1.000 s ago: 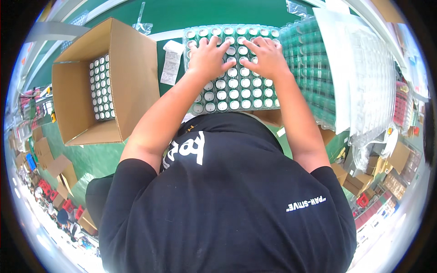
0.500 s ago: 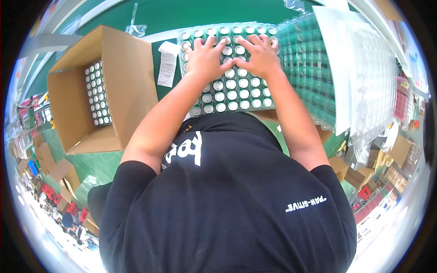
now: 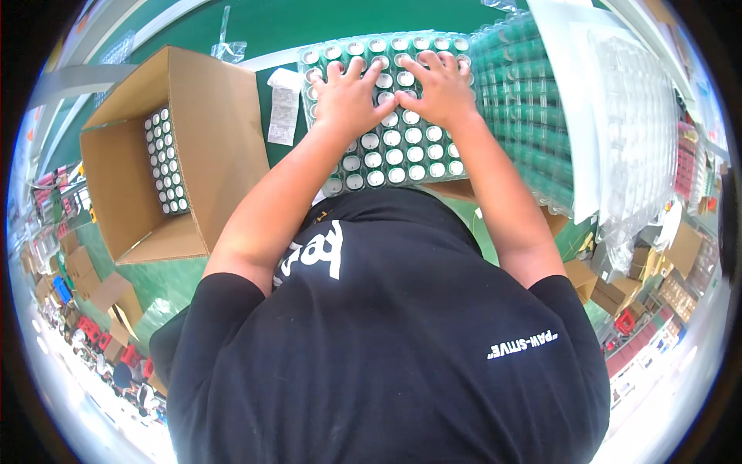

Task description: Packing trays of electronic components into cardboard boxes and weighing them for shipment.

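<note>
A clear plastic tray [image 3: 304, 58] lies in front of me, filled with rows of small round pieces with white tops [image 3: 392, 138]. My left hand [image 3: 349, 97] rests on the left half of the rows, its fingers spread over the white tops. On the right half, my right hand [image 3: 440, 91] lies palm down with fingers apart. The two thumbs almost meet near the tray's middle. Neither hand grips anything, and the pieces under the palms are hidden.
An open cardboard box [image 3: 224, 147] stands at the left, with more white-topped pieces inside. Between box and tray lies a printed paper slip [image 3: 284, 108]. Stacked clear trays [image 3: 522, 116] rise at the right, beside a white sheet [image 3: 576, 100]. The tabletop [image 3: 332, 19] is green.
Both hands stay spread on the tray, with only slight finger shifts. The view has moved a little; nothing has been picked up or let go.
</note>
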The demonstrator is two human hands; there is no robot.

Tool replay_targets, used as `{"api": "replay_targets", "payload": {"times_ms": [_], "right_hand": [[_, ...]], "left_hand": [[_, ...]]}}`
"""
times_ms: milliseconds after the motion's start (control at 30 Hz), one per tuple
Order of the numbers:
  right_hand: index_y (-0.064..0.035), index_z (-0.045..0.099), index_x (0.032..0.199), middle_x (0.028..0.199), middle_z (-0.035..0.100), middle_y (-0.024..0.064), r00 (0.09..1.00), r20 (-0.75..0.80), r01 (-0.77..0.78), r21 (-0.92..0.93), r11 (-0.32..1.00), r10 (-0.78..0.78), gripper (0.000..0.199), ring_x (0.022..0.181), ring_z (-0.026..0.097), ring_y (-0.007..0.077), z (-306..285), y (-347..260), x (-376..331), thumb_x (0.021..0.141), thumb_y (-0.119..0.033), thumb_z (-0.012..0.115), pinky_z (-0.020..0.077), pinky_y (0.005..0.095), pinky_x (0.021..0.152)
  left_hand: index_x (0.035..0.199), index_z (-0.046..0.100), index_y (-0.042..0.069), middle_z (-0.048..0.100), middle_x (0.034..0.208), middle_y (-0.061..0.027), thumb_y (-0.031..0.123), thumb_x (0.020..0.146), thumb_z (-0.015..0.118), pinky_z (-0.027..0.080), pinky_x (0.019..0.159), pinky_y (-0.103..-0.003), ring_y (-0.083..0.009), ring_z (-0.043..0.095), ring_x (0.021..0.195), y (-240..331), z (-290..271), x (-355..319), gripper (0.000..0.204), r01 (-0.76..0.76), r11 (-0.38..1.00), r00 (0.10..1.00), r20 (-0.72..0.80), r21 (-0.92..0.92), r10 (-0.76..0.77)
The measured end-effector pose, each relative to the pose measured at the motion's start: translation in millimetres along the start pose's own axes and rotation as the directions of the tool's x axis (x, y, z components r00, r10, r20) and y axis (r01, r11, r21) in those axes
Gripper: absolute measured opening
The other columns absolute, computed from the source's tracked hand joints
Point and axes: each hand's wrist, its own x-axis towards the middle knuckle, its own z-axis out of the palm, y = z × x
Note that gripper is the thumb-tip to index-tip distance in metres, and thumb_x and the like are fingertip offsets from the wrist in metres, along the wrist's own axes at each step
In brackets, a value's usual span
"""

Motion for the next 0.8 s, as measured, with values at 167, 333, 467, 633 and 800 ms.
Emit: {"api": "replay_targets", "payload": {"times_ms": [167, 333, 467, 633, 800], "right_hand": [[-0.0346, 0.061, 0.141, 0.137, 0.057, 0.0030, 0.999, 0.017, 0.028, -0.006, 1.000, -0.028, 0.063, 0.134, 0.048, 0.0320, -3, 2, -2, 0.084, -0.058, 0.072, 0.0335, 0.0703, 0.111], [-0.0348, 0.061, 0.142, 0.140, 0.056, 0.0027, 0.996, 0.079, 0.030, -0.001, 1.000, -0.030, 0.063, 0.134, 0.047, 0.0327, -7, 3, -1, 0.085, -0.058, 0.072, 0.0335, 0.0699, 0.111], [-0.0343, 0.059, 0.143, 0.141, 0.055, 0.0030, 0.996, 0.081, 0.032, -0.009, 0.999, -0.031, 0.065, 0.136, 0.046, 0.0332, -7, 2, -2, 0.085, -0.058, 0.072, 0.0316, 0.0689, 0.112], [-0.0327, 0.059, 0.144, 0.143, 0.053, 0.0058, 0.996, 0.058, 0.061, 0.019, 0.998, -0.062, 0.063, 0.140, 0.042, 0.0343, -7, 8, -5, 0.087, -0.058, 0.071, 0.0274, 0.0688, 0.115], [-0.0252, 0.066, 0.137, 0.136, 0.058, 0.0080, 0.997, -0.057, 0.066, 0.144, 0.987, -0.058, 0.057, 0.132, 0.051, 0.0335, -13, 13, -3, 0.088, -0.053, 0.072, 0.0348, 0.0619, 0.112]], "left_hand": [[0.154, 0.051, 0.026, 0.055, 0.138, -0.0040, 0.072, 0.089, 0.060, 0.035, 0.106, -0.075, -0.0362, 0.047, 0.130, 0, 3, -2, 0.080, -0.006, 1.000, 1.000, -0.011, 0.027, 0.006], [0.155, 0.051, 0.026, 0.056, 0.140, -0.0053, 0.073, 0.088, 0.060, 0.037, 0.103, -0.075, -0.0369, 0.048, 0.131, -7, 1, 2, 0.082, -0.062, 0.998, 0.997, 0.036, 0.020, 0.061], [0.155, 0.050, 0.026, 0.055, 0.141, -0.0061, 0.075, 0.086, 0.062, 0.037, 0.103, -0.074, -0.0375, 0.048, 0.132, -12, 2, 0, 0.086, -0.084, 0.996, 0.996, 0.012, 0.010, 0.084], [0.153, 0.053, 0.024, 0.054, 0.142, -0.0067, 0.074, 0.087, 0.063, 0.037, 0.107, -0.067, -0.0351, 0.047, 0.132, -10, -7, -1, 0.083, -0.071, 0.997, 0.997, 0.016, -0.040, 0.072], [0.138, 0.065, 0.011, 0.061, 0.135, -0.0132, 0.063, 0.089, 0.069, 0.045, 0.106, -0.052, -0.0358, 0.058, 0.124, -17, -12, -5, 0.072, -0.098, 0.973, 0.986, -0.153, -0.208, 0.067]]}}
